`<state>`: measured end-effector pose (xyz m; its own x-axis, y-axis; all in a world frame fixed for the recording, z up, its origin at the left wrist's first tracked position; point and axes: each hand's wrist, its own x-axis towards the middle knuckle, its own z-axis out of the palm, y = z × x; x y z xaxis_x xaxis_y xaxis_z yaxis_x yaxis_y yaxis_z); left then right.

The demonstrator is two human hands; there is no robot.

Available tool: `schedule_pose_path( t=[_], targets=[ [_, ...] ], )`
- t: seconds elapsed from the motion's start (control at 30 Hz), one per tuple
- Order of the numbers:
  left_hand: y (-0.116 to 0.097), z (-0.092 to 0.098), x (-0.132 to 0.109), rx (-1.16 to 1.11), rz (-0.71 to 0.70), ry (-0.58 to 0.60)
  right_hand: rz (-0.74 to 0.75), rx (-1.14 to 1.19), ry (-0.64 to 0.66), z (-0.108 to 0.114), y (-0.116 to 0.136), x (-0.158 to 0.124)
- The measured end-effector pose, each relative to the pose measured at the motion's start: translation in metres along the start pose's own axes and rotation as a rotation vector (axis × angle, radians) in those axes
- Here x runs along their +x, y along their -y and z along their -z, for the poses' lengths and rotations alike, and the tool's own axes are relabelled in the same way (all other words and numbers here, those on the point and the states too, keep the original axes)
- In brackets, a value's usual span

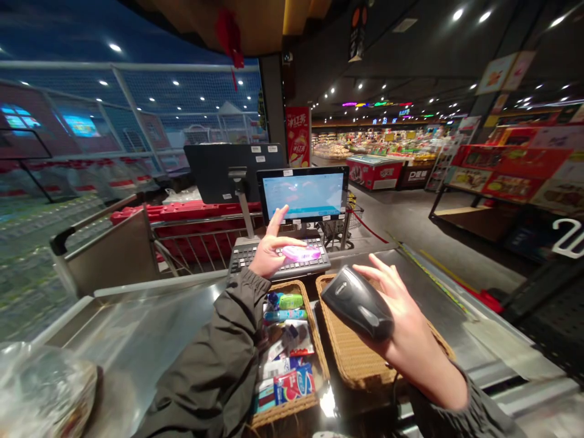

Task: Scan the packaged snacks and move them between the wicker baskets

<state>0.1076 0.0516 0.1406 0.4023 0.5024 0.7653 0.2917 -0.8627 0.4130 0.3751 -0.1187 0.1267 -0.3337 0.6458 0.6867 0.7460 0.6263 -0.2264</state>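
My left hand is over the keyboard, with a small pink and white item held between thumb and fingers; one finger points up toward the lit screen. In my right hand is a black handheld scanner, its head tilted toward the upper left, above a wicker basket. Beside it, a narrower wicker basket holds several small packets and tubes, partly below my left sleeve.
A metal counter spans both sides. A clear plastic bag lies at the lower left. Behind the keyboard stand a second monitor and a metal cart. Red boxes are stacked at the right.
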Motion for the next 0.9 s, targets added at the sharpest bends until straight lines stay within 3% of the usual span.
schedule_pose_path(
  t=[0.27,0.6,0.73,0.9],
  targets=[
    [-0.012,0.017,-0.004,0.202,-0.034,-0.002,0.027,-0.01,0.006,-0.001,0.013,0.001],
    [-0.015,0.037,-0.016,0.294,-0.017,0.028,0.023,-0.027,-0.001,-0.008,0.024,0.001],
    [-0.012,0.045,-0.034,0.316,0.064,0.143,0.005,-0.026,0.013,-0.015,0.025,0.0],
    [0.002,0.055,-0.071,0.307,0.232,0.431,-0.007,0.017,0.064,-0.031,0.028,0.001]
  ],
)
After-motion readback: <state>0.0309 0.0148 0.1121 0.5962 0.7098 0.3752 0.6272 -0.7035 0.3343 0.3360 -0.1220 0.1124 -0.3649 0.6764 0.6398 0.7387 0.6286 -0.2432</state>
